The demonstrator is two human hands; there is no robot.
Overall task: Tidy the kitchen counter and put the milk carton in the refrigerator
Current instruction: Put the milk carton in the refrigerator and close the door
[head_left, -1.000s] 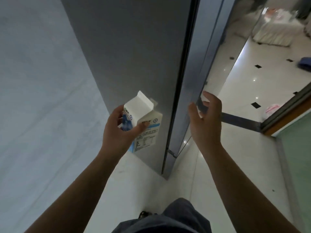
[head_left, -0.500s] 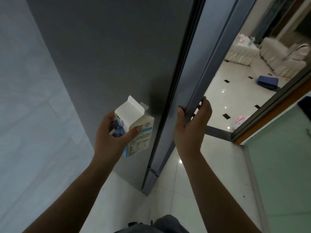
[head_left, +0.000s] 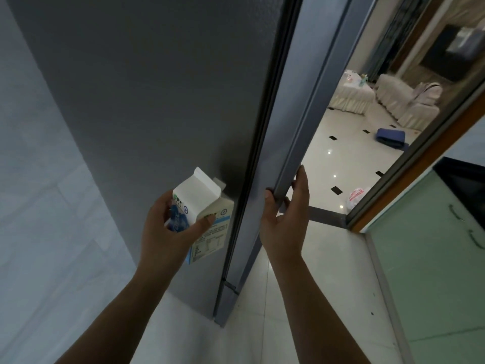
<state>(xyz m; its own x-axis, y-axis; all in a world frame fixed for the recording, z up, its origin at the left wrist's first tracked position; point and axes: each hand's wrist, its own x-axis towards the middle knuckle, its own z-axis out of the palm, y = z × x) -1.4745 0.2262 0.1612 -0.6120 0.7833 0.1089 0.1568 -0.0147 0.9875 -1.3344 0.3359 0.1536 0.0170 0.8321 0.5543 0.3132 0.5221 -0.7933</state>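
**Right hand took hold of the refrigerator door**

Within the last second the right hand (head_left: 286, 214) went from reaching with spread fingers to clasping the outer edge of the refrigerator door (head_left: 296, 127). Its thumb lay on the near face and its fingers hooked round the far side. The door looked still closed, so pulling it open seemed the step in hand. Just left of the door, the left hand (head_left: 168, 232) gripped the milk carton (head_left: 207, 203), spout flap raised.

1. The refrigerator door (head_left: 296, 153) is cut off by the top edge of the picture, and nothing of the inside can be seen.
2. The right hand (head_left: 286, 219) grips the door's edge, which hides its fingertips.
3. The left hand (head_left: 168, 232) covers part of the milk carton (head_left: 210, 203), and the print there is too small to read.
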